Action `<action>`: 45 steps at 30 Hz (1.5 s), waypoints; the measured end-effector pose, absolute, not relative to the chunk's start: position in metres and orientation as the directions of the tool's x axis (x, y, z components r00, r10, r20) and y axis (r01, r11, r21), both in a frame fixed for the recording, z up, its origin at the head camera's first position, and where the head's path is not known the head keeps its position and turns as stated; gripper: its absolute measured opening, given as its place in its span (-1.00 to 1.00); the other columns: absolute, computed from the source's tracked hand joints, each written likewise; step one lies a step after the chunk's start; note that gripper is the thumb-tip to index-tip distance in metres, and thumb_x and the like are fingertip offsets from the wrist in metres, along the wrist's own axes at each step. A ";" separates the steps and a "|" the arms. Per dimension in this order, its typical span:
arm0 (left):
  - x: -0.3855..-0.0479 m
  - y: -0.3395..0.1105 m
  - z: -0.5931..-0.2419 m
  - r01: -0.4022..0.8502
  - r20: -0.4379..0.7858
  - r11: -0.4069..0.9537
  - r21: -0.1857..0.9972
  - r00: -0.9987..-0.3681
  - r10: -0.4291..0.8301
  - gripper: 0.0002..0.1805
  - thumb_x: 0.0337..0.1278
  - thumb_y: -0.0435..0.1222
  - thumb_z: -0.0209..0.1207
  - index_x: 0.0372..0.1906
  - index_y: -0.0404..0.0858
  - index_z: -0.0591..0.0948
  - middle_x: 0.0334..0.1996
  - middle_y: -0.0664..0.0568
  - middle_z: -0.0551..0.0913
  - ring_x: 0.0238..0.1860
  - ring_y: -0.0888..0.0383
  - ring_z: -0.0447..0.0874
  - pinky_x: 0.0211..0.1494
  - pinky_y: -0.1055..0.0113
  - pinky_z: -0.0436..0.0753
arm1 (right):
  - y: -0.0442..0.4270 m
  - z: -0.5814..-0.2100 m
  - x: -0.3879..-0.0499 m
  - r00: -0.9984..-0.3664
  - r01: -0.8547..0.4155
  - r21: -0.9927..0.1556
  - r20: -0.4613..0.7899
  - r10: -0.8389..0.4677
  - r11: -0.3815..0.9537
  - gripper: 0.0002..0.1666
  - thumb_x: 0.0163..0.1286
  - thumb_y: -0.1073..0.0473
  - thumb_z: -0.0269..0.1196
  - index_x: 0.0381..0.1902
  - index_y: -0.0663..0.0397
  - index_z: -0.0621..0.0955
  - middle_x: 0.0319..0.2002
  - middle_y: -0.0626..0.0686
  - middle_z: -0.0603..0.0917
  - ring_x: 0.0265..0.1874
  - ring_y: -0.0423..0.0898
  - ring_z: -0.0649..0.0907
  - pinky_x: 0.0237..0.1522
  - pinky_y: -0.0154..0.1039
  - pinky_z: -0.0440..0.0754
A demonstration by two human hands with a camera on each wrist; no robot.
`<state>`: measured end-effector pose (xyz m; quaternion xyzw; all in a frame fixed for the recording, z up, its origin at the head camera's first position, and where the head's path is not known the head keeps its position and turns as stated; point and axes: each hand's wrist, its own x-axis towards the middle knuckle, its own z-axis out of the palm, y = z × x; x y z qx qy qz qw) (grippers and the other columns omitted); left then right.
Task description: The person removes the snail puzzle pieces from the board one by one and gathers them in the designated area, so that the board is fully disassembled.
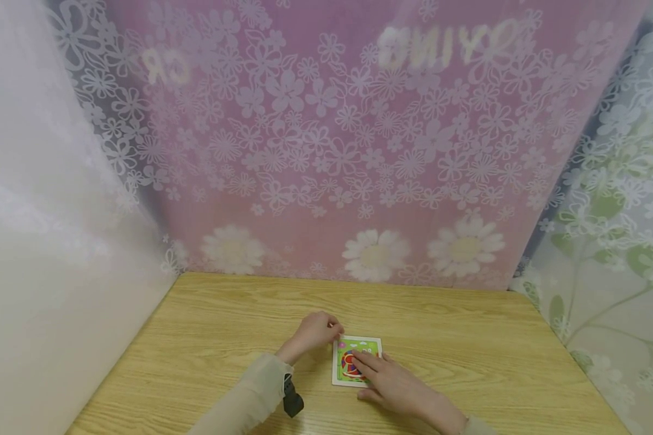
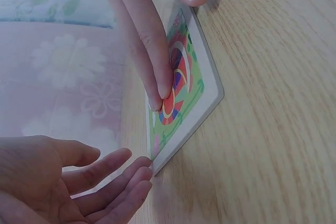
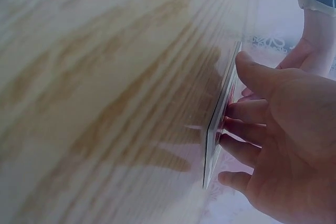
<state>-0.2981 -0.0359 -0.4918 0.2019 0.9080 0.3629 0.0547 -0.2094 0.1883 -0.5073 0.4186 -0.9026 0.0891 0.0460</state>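
Note:
A square puzzle board (image 1: 335, 368) with a white border and a green picture with a red and purple shape lies flat on the wooden table. My right hand (image 1: 394, 383) lies over its right part, fingertips on the coloured shape; in the left wrist view two straight fingers (image 2: 149, 45) touch that shape. At the board's upper left corner is my left hand (image 1: 312, 332), its fingers loosely bent and the fingertips at the corner, holding nothing. The right wrist view shows the board (image 3: 210, 140) edge-on beside my right hand (image 3: 294, 129).
The wooden table (image 1: 223, 326) runs back to a pink flowered sheet (image 1: 332, 151). A pale sheet (image 1: 43, 241) stands at the left and a leaf-patterned one (image 1: 620, 241) at the right. A dark device (image 1: 292, 399) is strapped at the left wrist.

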 end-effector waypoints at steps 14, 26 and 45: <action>-0.294 -0.036 -0.491 0.265 0.015 0.619 0.739 -0.926 0.378 -0.74 0.43 -0.29 0.15 -0.14 -0.37 0.77 -0.37 -0.09 0.77 -0.40 0.06 0.74 -0.49 0.40 0.50 | 0.184 -0.502 -0.212 -0.695 -0.717 -0.152 0.078 -0.715 0.680 -0.25 0.53 -0.18 0.14 0.38 0.30 0.47 0.42 0.19 0.44 0.34 0.13 0.50 0.31 0.26 0.45; -0.296 -0.038 -0.494 0.256 0.001 0.599 0.759 -0.920 0.392 -0.74 0.44 -0.24 0.15 -0.09 -0.31 0.77 -0.30 -0.04 0.78 -0.38 0.11 0.69 -0.46 0.38 0.50 | 0.183 -0.500 -0.213 -0.684 -0.727 -0.153 0.080 -0.725 0.670 -0.25 0.52 -0.17 0.16 0.37 0.33 0.48 0.38 0.21 0.47 0.32 0.15 0.53 0.28 0.26 0.47; -0.294 -0.037 -0.497 0.421 0.042 0.707 0.568 -0.873 0.486 -0.77 0.46 -0.23 0.16 -0.04 -0.16 0.78 -0.13 0.05 0.80 -0.26 0.29 0.67 -0.19 0.35 0.59 | 0.183 -0.500 -0.213 -0.689 -0.720 -0.173 0.067 -0.722 0.672 -0.23 0.52 -0.18 0.16 0.39 0.33 0.46 0.40 0.22 0.45 0.32 0.19 0.52 0.28 0.27 0.46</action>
